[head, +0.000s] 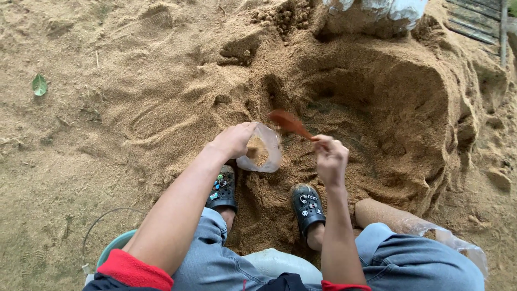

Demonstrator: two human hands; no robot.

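ground: loose tan sand (107, 108), heaped and scooped into a hollow (377, 108) at centre right | surface: footprints and clods (one shoe print pressed in at upper left) | debris: a green leaf (39, 84) lay at left | upper right: grey slatted boards (476, 19) | light: soft, even daylight, outdoors
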